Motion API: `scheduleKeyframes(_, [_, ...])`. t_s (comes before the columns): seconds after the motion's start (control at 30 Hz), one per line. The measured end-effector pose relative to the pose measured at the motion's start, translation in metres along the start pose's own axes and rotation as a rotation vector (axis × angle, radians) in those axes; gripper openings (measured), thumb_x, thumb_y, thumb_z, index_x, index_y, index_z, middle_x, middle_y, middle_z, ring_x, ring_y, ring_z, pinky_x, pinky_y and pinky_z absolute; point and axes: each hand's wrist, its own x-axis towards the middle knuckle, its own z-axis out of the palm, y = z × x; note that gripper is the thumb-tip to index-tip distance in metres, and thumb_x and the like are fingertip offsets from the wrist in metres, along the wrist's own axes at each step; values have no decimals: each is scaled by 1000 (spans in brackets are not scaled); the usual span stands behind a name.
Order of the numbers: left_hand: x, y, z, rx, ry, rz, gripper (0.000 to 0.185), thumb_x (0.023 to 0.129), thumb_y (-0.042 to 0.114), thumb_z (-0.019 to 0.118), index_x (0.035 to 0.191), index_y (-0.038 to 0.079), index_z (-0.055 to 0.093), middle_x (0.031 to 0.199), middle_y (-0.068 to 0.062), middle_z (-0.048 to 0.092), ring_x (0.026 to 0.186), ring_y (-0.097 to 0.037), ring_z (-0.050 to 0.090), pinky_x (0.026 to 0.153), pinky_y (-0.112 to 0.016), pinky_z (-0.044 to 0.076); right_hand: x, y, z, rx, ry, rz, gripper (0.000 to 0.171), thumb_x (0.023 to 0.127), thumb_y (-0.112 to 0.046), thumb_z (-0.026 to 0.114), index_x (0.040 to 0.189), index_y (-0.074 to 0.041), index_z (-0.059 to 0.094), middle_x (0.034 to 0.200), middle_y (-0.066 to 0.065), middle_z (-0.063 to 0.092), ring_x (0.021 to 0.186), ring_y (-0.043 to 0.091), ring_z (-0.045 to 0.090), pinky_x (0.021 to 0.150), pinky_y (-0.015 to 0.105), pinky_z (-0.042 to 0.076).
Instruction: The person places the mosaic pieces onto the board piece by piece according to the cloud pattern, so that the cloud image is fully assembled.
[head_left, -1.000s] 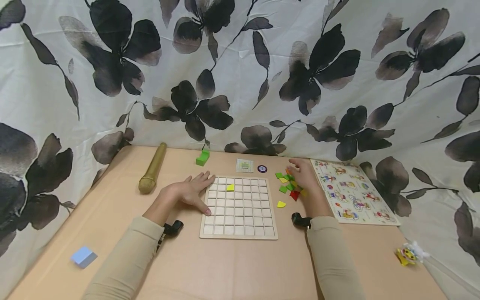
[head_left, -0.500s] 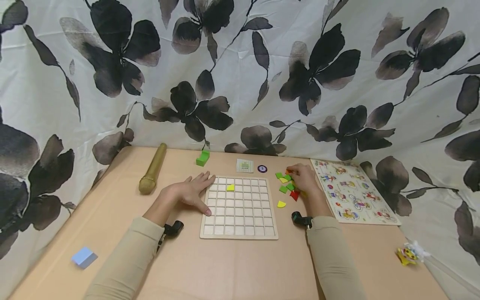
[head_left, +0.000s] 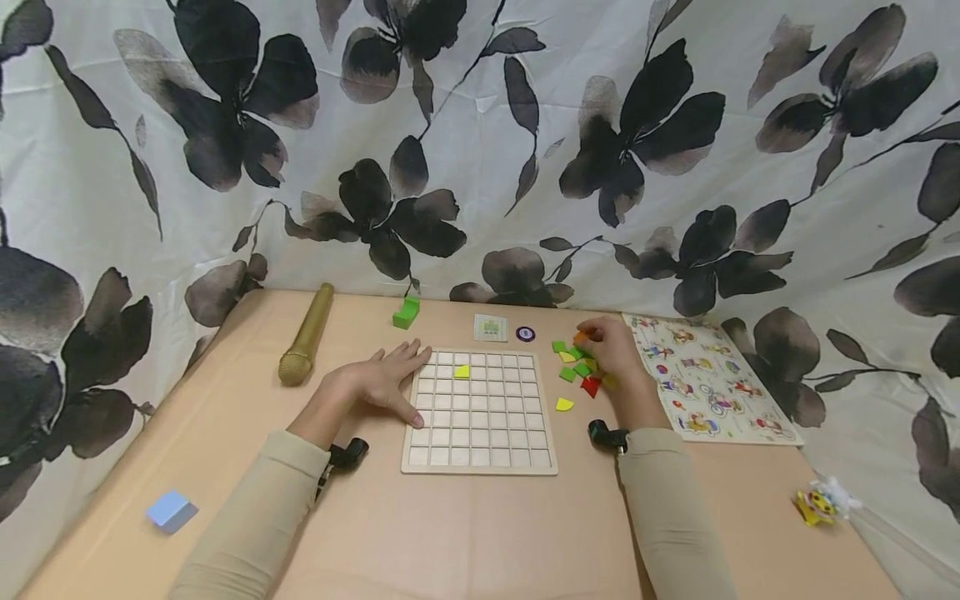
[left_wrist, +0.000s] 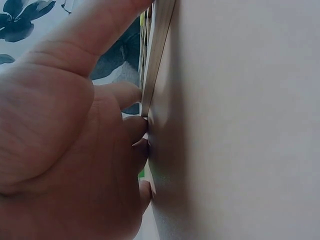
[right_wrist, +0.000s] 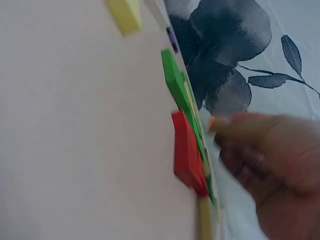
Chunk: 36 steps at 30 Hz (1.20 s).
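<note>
While the left hand (head_left: pixel 378 382) lies flat, touching the grid board's (head_left: pixel 480 412) left edge, the right hand (head_left: pixel 611 350) pinches an orange piece (head_left: pixel 581 337) at the pile's (head_left: pixel 579 371) far side; a loose grip might drop it, scattering neighbours.

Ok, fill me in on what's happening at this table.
A person sits at a tan table with a wooden grid board in front. The left hand rests flat against the board's left edge. The right hand pinches an orange piece from the coloured pile. One yellow piece sits in the grid.
</note>
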Motion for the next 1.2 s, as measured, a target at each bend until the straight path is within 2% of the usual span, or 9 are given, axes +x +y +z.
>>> scheduleKeyframes(0.13, [0,0,-1,-3,-3,1,134,73,64,86,168,6,11,174,-23,-3,162,-43,-4,127,-68,1,-3,-17,-8,78,42,-66,35,95,-8,76,129,-4,72,118,17,73,102,29,67,76,17,55])
scheduleKeyframes(0.3, [0,-1,-1,-5,-5,8,135,72,65,86,167,5,11,174,-24,-3,161,-44,-4,127,-68,0,-11,-49,-7,168,45,-168,34,97,-10,74,130,-9,73,122,14,74,104,29,71,81,18,58])
scheduleKeyframes(0.5, [0,0,0,-13,-11,4,133,73,63,86,167,6,11,174,-23,-3,162,-43,-4,128,-67,1,-18,-88,12,260,-47,-211,32,98,-8,72,129,-8,73,122,13,74,109,29,72,83,18,58])
scheduleKeyframes(0.57, [0,0,0,-8,-12,-5,133,73,62,86,168,7,11,174,-22,-4,162,-41,-5,129,-66,1,-20,-98,20,303,-86,-212,32,97,-8,72,130,-7,73,123,14,74,110,28,72,86,22,59])
scheduleKeyframes(0.73, [-1,2,-1,-4,-4,-18,133,73,62,87,168,8,11,175,-21,-2,162,-40,-3,129,-65,2,-25,-115,48,428,-171,-178,35,97,-8,72,132,-6,71,127,14,73,107,24,73,96,45,60])
scheduleKeyframes(0.83, [-1,2,0,-6,-6,-19,133,73,62,87,168,7,11,175,-21,-2,162,-41,-3,129,-66,2,-27,-120,65,464,-228,-161,37,97,-7,72,133,-1,69,129,15,72,105,21,74,95,41,61])
scheduleKeyframes(0.97, [-2,2,0,-2,-10,-22,133,73,63,86,168,7,12,175,-21,-2,162,-41,-3,129,-66,2,-28,-124,81,438,-287,-169,34,96,-6,73,129,4,70,129,17,72,104,21,75,91,30,62])
scheduleKeyframes(1.2, [-2,2,-1,-9,1,-19,133,73,63,87,168,8,12,175,-21,-2,162,-41,-3,129,-66,2,-29,-119,92,145,-325,-281,24,91,-8,79,114,-1,76,106,9,75,89,16,67,81,27,57])
